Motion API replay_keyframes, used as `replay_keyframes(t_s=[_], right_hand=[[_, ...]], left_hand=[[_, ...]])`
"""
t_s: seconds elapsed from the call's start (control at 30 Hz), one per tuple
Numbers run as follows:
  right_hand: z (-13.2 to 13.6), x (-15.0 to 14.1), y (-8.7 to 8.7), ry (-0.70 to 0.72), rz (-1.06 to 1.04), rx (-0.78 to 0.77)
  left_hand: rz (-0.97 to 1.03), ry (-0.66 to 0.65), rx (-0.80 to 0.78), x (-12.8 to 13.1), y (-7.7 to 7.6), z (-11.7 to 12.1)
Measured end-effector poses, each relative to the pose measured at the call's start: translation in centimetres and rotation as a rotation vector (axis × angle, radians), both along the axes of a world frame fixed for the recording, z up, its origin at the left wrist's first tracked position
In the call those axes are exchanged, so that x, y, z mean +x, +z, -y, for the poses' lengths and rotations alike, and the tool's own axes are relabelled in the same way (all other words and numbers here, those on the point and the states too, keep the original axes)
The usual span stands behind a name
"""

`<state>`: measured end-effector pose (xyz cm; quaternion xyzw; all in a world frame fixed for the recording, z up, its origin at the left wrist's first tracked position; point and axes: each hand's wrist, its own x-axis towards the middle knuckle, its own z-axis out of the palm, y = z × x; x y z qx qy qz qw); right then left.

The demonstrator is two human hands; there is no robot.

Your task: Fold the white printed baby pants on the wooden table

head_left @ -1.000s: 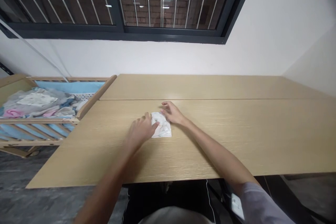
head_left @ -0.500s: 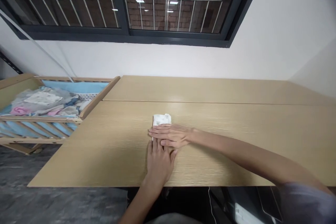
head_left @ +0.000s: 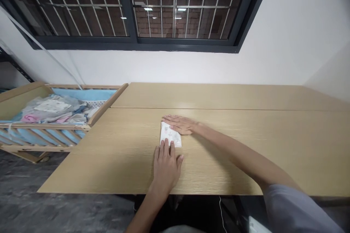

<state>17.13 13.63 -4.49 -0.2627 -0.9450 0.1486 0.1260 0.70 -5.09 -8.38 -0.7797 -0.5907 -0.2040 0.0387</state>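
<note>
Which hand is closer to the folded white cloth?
Right hand lies on the folded white cloth's far end; left hand rests below it, fingertips at its near edge.

Two bare hands: one left hand (head_left: 166, 169), one right hand (head_left: 180, 124). One folded white cloth (head_left: 170, 135) with small printed marks. One pale oak-grain table (head_left: 246, 145) of two abutting panels. One slatted light-wood crib (head_left: 109, 99) holding one heap of pastel clothing (head_left: 51, 111). One dark-framed window (head_left: 131, 14) of two barred panes. One grey sleeve (head_left: 295, 207).

Folded white cloth (head_left: 170, 135), small print, lying flat
</note>
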Motion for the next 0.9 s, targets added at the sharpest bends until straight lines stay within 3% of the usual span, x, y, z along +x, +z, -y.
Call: replay_keyframes(t_s=[0.1,0.23,0.37,0.5,0.67,0.8,0.9], right_hand=[[-0.2,0.1,0.0,-0.113,-0.031,0.017],[0.0,0.2,0.9,-0.341,-0.134,0.045],[0.6,-0.4,1.9,-0.414,-0.222,-0.014],[1.5,-0.9,2.0,-0.415,-0.276,-0.215],[2.4,-1.0,1.0,-0.486,-0.395,-0.280],[4.0,-1.0,1.4,-0.558,-0.410,-0.427],[7.5,-0.2,3.9,-0.520,-0.438,-0.439]], left_hand=[[0.009,0.025,-0.013,-1.0,2.0,-0.9],[-0.098,0.236,-0.129,-2.5,5.4,-2.8],[-0.183,0.377,-0.282,-3.0,6.8,-5.3],[-0.166,0.315,-0.360,-2.5,6.6,-7.2],[-0.145,0.213,-0.362,-2.0,6.5,-7.7],[-0.115,0.156,-0.326,-2.0,7.5,-6.5],[0.017,0.059,-0.302,-2.1,8.7,-3.4]])
